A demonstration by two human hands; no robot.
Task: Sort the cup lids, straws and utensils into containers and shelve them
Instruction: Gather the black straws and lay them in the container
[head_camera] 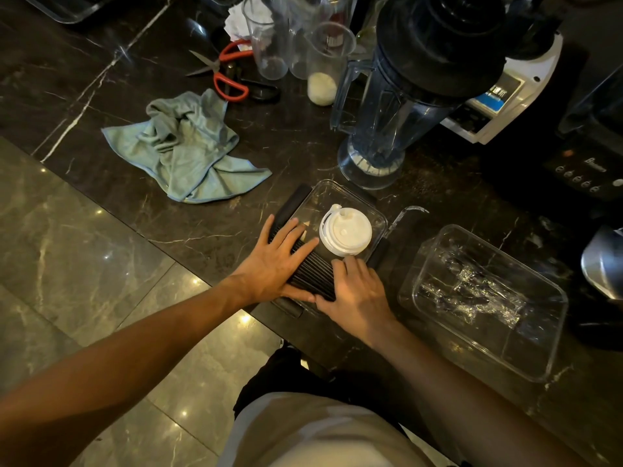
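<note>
Both hands flatten black straws in a clear box on the bench.

The left hand (281, 256) lies on the straws (312, 274), fingers spread wide and flat; the right hand (355, 291) rests on their near right end, fingers loosely curled, gripping nothing. A white lid (345, 234) sits in the same box (340, 193), just right of the straws. A second box (485, 298), holding wrapped utensils (472, 288), stands to the right.

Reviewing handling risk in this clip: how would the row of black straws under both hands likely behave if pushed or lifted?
The black straws are thin round tubes lying side by side, so they would probably roll or scatter once released. Both the left hand and right hand press flat on them, which suggests they shift easily. They look light, and lifted loosely the bundle would likely splay.
</note>
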